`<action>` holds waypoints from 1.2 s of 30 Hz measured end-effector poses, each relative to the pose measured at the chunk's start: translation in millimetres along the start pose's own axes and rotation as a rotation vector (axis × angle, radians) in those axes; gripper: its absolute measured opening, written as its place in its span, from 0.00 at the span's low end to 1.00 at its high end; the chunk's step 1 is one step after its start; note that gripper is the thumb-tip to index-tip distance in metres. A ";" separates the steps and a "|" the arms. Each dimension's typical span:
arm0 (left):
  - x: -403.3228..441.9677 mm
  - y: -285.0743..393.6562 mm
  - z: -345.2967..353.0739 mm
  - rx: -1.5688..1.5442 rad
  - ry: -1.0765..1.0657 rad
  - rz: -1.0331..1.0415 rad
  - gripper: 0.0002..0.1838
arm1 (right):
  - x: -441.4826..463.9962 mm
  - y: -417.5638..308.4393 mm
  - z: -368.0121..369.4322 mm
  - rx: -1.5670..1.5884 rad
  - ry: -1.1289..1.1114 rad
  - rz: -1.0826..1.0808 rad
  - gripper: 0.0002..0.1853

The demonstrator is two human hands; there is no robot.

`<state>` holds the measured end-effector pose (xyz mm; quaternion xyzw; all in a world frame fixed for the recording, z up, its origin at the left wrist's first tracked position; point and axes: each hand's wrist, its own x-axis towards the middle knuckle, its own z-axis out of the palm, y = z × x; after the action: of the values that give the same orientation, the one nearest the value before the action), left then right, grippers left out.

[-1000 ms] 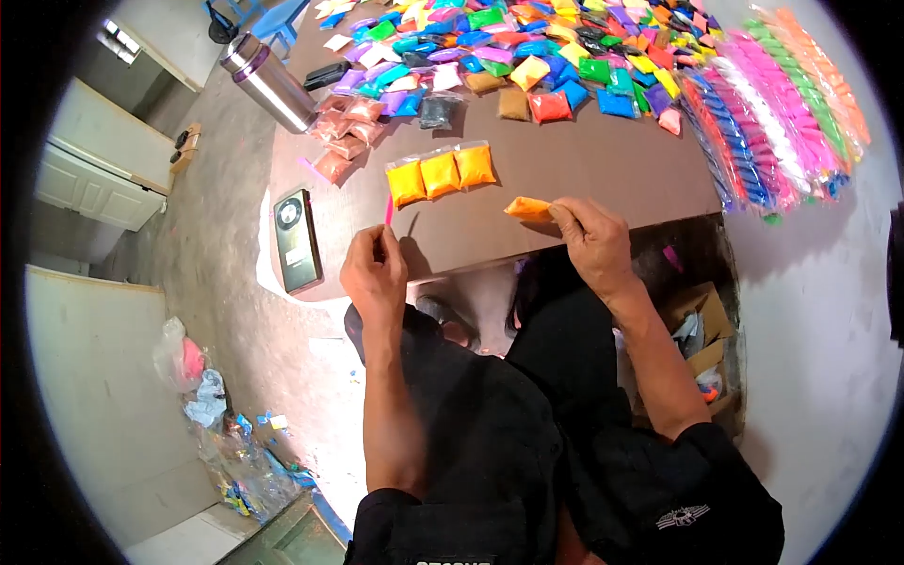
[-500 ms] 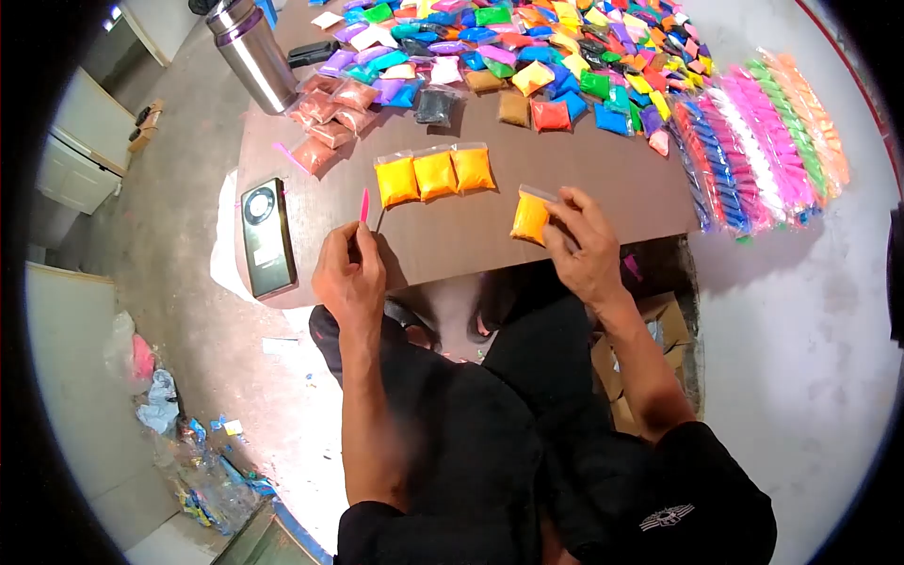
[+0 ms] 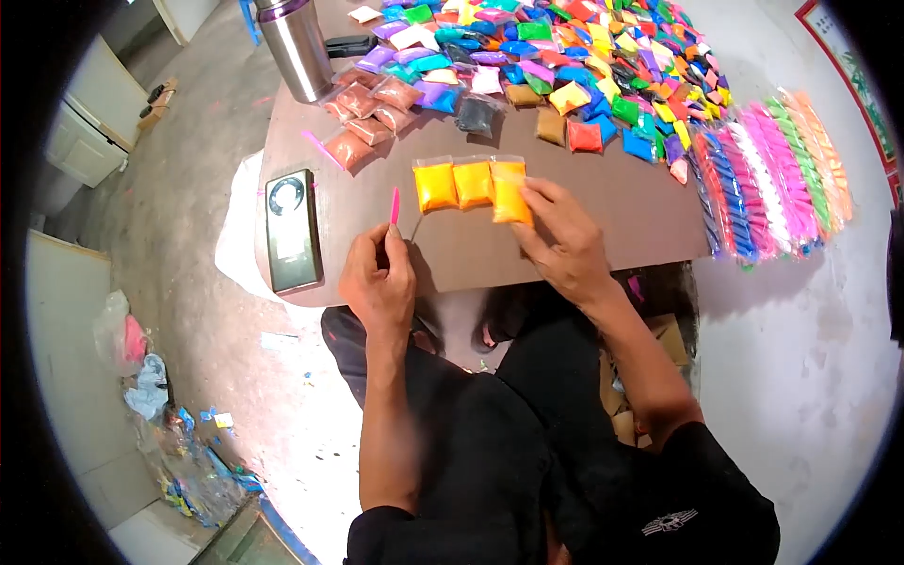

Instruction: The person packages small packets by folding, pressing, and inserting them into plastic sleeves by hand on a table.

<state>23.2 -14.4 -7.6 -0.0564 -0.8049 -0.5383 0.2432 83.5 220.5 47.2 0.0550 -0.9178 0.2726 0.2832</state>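
My left hand point(image 3: 379, 275) is closed in a pinch on a slim pink plastic stick point(image 3: 395, 205), which points up from the fingertips near the table's front edge. Between the thumb and fingers of my right hand point(image 3: 567, 243) is a small clear packet of orange-yellow filling point(image 3: 510, 200). This packet overlaps the right end of a row of similar packets, covering most of the one there. The row's left packet point(image 3: 436, 186) and middle packet point(image 3: 473, 183) lie side by side, touching, on the brown table point(image 3: 377, 188).
A phone-like dark device point(image 3: 294, 231) lies at the table's left edge. Behind it are brown packets point(image 3: 375, 102) and a steel flask point(image 3: 297, 52). Many coloured packets point(image 3: 584, 137) spread across the back; bagged coloured sticks point(image 3: 767, 179) lie at the right.
My right hand has carried its orange-yellow packet left and up, onto the right end of the row. My left hand still pinches the pink stick. The whole view has shifted slightly.
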 end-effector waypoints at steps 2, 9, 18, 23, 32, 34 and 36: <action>0.1 -0.9 -0.2 -0.015 -0.003 -0.009 0.04 | 22.1 -4.6 17.3 -0.012 -0.039 -0.106 0.20; -0.9 -4.5 0.7 -0.004 0.024 0.021 0.05 | 52.0 -16.3 59.5 0.003 -0.077 -0.174 0.21; 0.6 -0.2 1.8 0.008 0.026 0.077 0.06 | 51.4 -9.2 70.0 -0.028 -0.111 -0.204 0.20; -0.6 0.2 1.6 0.014 0.022 0.059 0.04 | 52.2 -10.3 73.1 -0.017 -0.064 -0.214 0.20; -1.6 -1.1 2.5 0.045 0.005 0.033 0.04 | 53.5 -12.6 67.5 -0.061 -0.108 -0.210 0.22; -1.8 -0.2 2.6 0.058 0.011 0.041 0.04 | 55.4 -17.1 63.2 -0.073 -0.083 -0.229 0.22; -2.2 -0.3 3.0 0.033 0.020 0.044 0.04 | 61.2 -16.5 56.5 -0.090 -0.057 -0.248 0.22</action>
<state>24.0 -11.4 -9.7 -0.0648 -0.8097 -0.5202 0.2637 9.0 179.8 49.5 0.1628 -0.9231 0.1922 0.2906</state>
